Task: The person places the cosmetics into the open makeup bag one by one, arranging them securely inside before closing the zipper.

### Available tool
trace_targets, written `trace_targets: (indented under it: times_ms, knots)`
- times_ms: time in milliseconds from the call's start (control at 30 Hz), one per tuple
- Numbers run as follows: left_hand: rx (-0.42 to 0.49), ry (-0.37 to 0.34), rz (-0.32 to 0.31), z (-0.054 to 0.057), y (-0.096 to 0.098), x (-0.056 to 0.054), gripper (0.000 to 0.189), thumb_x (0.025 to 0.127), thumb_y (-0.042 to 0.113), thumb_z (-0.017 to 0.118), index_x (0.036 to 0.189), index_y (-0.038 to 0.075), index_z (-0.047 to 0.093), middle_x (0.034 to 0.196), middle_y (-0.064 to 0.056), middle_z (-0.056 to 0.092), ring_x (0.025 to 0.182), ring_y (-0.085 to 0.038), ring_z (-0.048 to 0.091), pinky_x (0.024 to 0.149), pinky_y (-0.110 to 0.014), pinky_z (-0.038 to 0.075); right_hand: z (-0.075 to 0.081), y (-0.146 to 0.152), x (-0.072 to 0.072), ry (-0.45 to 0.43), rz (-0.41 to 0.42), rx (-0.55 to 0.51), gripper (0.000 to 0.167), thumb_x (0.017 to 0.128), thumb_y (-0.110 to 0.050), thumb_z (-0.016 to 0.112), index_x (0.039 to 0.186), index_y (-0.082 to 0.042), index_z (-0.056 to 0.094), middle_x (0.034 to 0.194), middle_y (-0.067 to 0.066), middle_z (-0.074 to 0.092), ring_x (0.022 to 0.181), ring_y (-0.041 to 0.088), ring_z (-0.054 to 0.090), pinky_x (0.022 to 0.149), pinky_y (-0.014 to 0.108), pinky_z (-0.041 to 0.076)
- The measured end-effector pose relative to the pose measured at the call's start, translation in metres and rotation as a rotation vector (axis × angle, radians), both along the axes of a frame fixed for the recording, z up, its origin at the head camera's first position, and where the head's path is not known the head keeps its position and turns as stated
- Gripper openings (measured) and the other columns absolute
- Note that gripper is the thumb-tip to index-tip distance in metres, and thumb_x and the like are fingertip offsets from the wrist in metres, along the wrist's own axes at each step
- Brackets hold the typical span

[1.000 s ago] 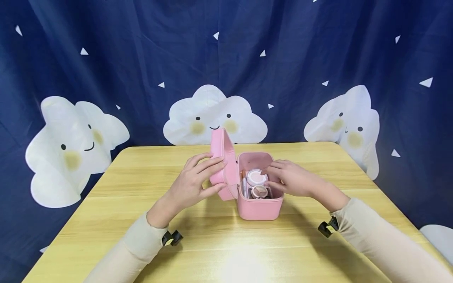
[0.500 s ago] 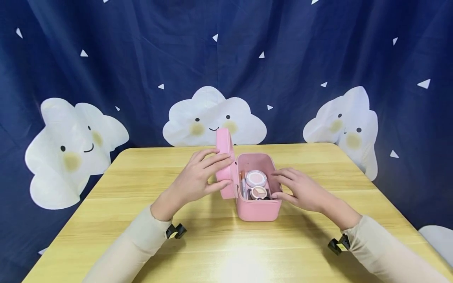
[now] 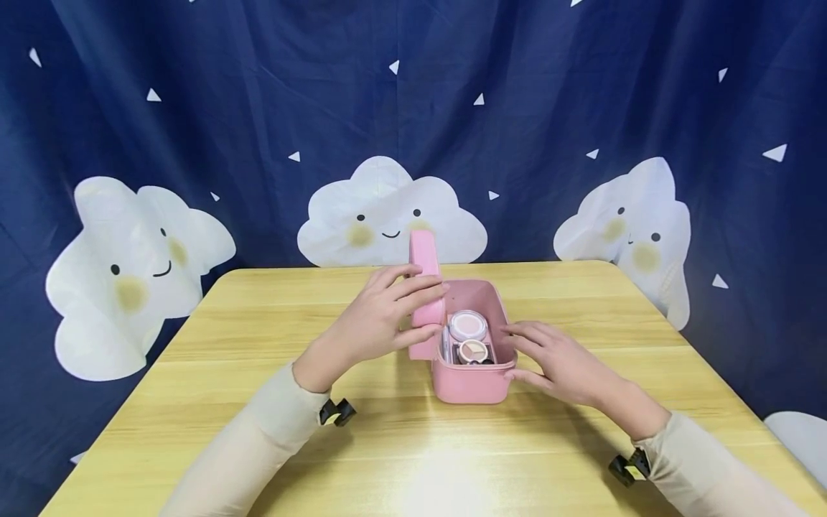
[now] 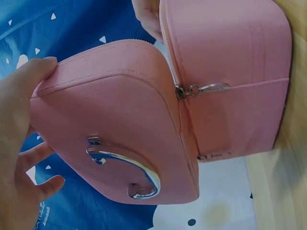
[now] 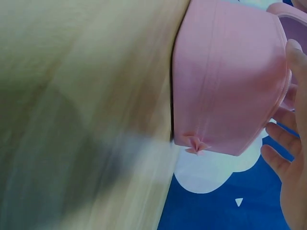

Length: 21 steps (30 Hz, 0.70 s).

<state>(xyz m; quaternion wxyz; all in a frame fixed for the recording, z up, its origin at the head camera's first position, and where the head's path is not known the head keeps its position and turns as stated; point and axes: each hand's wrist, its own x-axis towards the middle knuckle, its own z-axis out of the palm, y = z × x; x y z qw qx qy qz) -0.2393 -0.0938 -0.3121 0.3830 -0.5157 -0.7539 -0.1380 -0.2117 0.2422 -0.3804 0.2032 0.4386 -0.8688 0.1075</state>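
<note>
In the head view a pink makeup case (image 3: 474, 385) stands on the table, its hinged lid (image 3: 423, 251) raised about upright on the left. My left hand (image 3: 381, 312) holds the lid between thumb and fingers. The left wrist view shows the lid's outer face with a silver handle (image 4: 129, 170). My right hand (image 3: 562, 362) rests loosely at the case's right rim, fingertips touching it. Inside lie a round compact (image 3: 468, 325), a smaller round palette (image 3: 474, 352) and a slim stick (image 3: 446, 343) beside the left wall, partly hidden by the lid.
The case stands on a light wooden table (image 3: 258, 301). Behind hangs a dark blue curtain (image 3: 349, 79) printed with white clouds and triangles. A zip pull (image 4: 213, 87) hangs near the hinge.
My left hand has swung the lid rightward, toward the case. The right hand has drawn back from above the compacts to the right rim. The case body has stayed in place.
</note>
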Motion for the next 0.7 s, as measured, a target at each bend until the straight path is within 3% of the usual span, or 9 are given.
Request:
trace_targets:
  times_ms: [700]
  knots:
    - [-0.109, 0.025, -0.026, 0.012, 0.037, -0.003, 0.05, 0.087, 0.043, 0.071, 0.127, 0.013, 0.065, 0.13, -0.003, 0.062, 0.123, -0.023, 0.052, 0.104, -0.047, 0.039, -0.008, 0.002, 0.003, 0.044, -0.014, -0.081, 0.039, 0.09, -0.039, 0.068, 0.112, -0.007, 0.067, 0.133, 0.009, 0.059, 0.117, 0.029, 0.059, 0.094, 0.049, 0.049]
